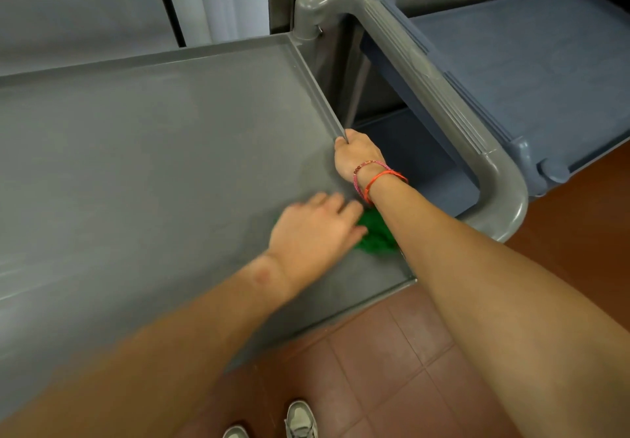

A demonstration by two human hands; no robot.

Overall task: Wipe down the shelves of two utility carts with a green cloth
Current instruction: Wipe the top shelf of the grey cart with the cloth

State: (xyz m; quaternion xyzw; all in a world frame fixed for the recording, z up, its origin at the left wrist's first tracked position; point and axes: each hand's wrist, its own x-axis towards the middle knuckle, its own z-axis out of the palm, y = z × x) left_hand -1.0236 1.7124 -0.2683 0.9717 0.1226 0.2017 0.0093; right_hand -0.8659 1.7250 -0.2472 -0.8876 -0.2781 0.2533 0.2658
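Pressing down with the left hand (313, 229), fingers fairly straight and motion-blurred, on the green cloth (375, 238), bunched near the right end of the grey cart's top shelf (153, 147). Clamping the right hand (356, 154) on the raised rim (322, 96) at that same end, fingers curled round it. Hands close together, not touching. Crossing the right forearm over the cloth and hiding its far side. On the right wrist, bracelets (375, 175): one pink beaded, one orange cord, any more too fine to count. Out past the hands, looping round the shelf end, one thick grey handle (443, 96). Just beyond it, parked close, a second cart (528, 72) in blue-grey, with a lower blue-grey surface showing through the handle's gap. Two carts, one cloth. Underneath, red-brown floor tiles (392, 352), and two grey shoes (301, 420) at the bottom edge.
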